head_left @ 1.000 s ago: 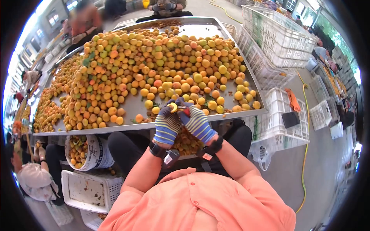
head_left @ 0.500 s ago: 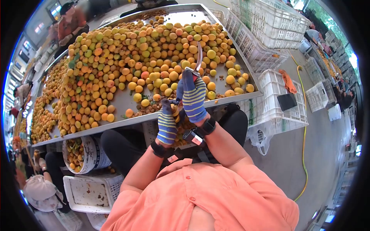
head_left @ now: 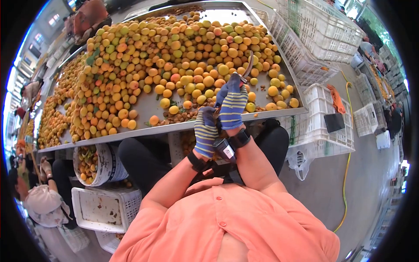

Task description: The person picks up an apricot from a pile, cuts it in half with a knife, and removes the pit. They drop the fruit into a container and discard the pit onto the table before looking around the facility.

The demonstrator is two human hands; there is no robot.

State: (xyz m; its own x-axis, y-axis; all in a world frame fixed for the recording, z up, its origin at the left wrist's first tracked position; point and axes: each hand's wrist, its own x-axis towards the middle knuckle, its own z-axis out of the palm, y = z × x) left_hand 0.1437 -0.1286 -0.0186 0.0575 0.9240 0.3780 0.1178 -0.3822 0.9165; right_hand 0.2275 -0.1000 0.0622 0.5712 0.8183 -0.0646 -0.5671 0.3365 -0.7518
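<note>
Where the head view looks down on the work, we find both gloved hands meeting at the near edge of the steel table [head_left: 148,111], toward its right end. The right hand [head_left: 232,106] is closed around the handle of a knife [head_left: 248,69], whose curved blade points up and away over the fruit. The left hand [head_left: 205,131] sits just below and beside it, fingers curled at the table edge; we cannot tell what, if anything, it holds. The apricots [head_left: 174,56] lie heaped across most of the table, thinning to scattered fruit near the front edge. A bucket [head_left: 97,162] partly filled with fruit stands under the table's near left side, with a white crate [head_left: 102,209] beside it. Stacked white crates [head_left: 323,30] line the table's right side.
</note>
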